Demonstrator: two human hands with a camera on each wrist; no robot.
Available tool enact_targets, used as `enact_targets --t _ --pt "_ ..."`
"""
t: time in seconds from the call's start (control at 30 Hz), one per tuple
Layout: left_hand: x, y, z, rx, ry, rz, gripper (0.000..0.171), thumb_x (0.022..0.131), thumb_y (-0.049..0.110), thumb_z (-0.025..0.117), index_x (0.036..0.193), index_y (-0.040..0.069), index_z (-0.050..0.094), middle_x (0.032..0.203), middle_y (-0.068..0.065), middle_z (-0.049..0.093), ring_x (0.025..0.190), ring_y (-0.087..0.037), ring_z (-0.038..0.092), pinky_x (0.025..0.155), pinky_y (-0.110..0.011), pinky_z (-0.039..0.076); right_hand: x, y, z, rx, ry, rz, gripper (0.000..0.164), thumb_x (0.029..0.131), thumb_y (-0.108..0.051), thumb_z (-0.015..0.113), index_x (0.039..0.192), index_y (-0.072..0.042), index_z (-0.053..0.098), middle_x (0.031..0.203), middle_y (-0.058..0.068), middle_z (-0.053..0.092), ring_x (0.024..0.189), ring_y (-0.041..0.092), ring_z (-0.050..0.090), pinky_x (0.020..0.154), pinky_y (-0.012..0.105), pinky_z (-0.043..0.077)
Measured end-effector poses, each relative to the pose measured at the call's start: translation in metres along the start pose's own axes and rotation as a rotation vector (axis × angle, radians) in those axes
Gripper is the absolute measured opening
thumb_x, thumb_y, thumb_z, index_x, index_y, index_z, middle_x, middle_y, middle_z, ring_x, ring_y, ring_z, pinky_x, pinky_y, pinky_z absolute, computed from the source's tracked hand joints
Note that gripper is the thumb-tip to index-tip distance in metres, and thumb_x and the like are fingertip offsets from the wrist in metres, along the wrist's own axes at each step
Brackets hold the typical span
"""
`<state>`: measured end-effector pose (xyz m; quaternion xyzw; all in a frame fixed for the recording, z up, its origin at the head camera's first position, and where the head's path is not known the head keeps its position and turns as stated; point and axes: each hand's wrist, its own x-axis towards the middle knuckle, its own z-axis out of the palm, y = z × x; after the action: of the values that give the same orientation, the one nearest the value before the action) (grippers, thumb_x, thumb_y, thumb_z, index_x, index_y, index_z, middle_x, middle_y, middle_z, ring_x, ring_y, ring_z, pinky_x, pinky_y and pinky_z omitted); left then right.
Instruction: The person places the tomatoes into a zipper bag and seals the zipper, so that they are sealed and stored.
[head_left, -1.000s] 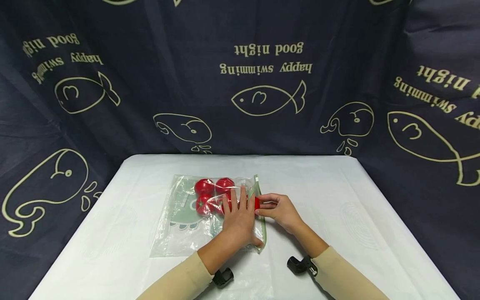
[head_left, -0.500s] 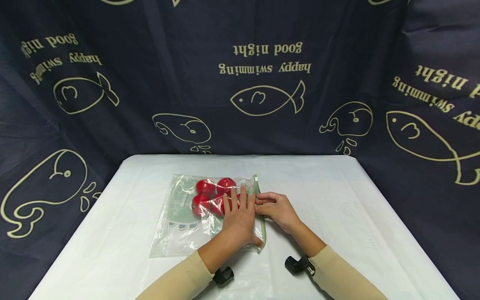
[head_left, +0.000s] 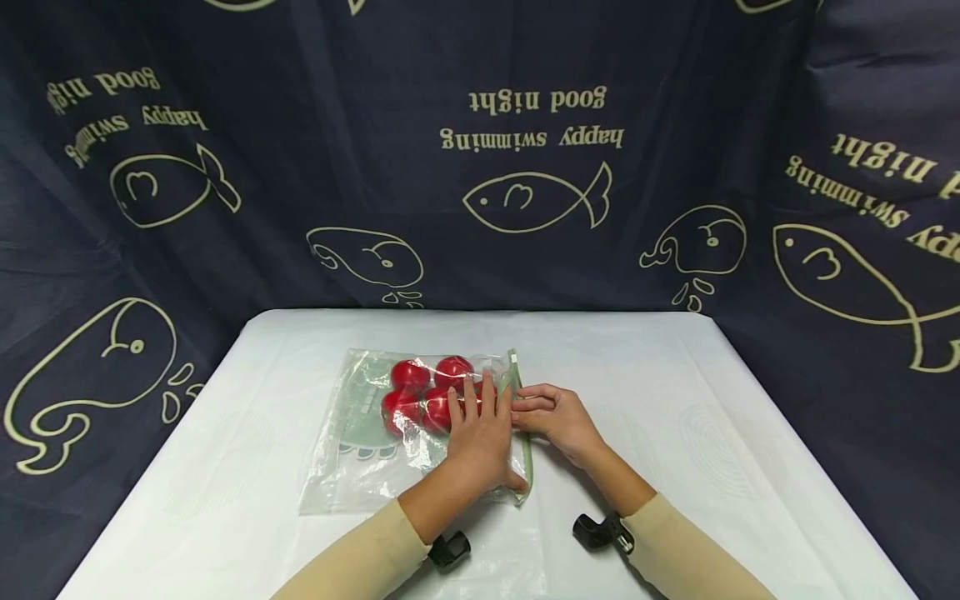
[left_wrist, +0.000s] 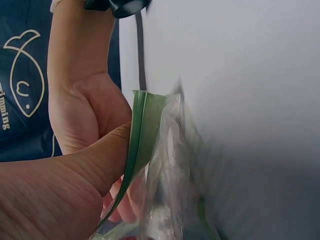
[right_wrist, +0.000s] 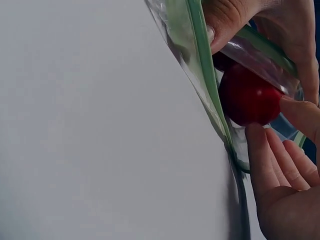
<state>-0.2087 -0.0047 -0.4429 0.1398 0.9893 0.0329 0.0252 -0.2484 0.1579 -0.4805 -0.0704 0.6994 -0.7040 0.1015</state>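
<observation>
A clear zip-lock bag (head_left: 360, 483) with a green-edged mouth lies flat, its mouth turned to the right. Several red tomatoes (head_left: 410, 375) show through the plastic. My left hand (head_left: 476, 446) lies spread across the mouth end, fingers straight over the upper layer; its thumb presses on the green rim (left_wrist: 137, 135) in the left wrist view. At the mouth, the thumb and index fingertip of my right hand (head_left: 562, 421) pinch a tomato (right_wrist: 250, 97) between the parted green edges. From the head view, my left fingers mostly hide that tomato.
A white cloth covers the table (head_left: 637, 358). Behind it hangs a dark blue curtain (head_left: 540, 267) with fish and whale outlines. A black wrist camera (head_left: 450, 550) sits by the left sleeve, and another wrist camera (head_left: 596, 531) by the right.
The tomato at my right fingertips has moved left into the bag's mouth. Inside, the lower tomatoes have shifted slightly left. My left hand has stayed in place.
</observation>
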Motion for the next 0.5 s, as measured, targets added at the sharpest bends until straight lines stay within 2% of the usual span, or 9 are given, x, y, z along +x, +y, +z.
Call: enact_targets --t 0.23,0.5 --pt "0.003 0.000 0.000 -0.009 -0.002 -0.005 0.148 0.047 0.068 0.095 0.163 0.015 0.022 0.172 -0.020 0.007 0.158 -0.048 0.004 0.125 -0.067 0.005 -0.005 0.002 -0.005 -0.016 0.046 0.000 0.048 0.087 0.002 0.077 0.130 0.014 0.057 0.119 0.031 0.070 0.090 0.011 0.075 0.083 0.035 0.063" --pt "0.003 -0.003 -0.001 -0.020 0.020 -0.001 0.148 0.046 0.069 0.095 0.162 0.014 0.022 0.172 -0.020 0.012 0.158 -0.047 0.010 0.125 -0.066 0.009 -0.019 -0.002 -0.011 -0.082 0.091 0.017 0.049 0.089 -0.007 0.079 0.129 0.013 0.059 0.122 0.027 0.068 0.095 0.016 0.075 0.082 0.037 0.063"
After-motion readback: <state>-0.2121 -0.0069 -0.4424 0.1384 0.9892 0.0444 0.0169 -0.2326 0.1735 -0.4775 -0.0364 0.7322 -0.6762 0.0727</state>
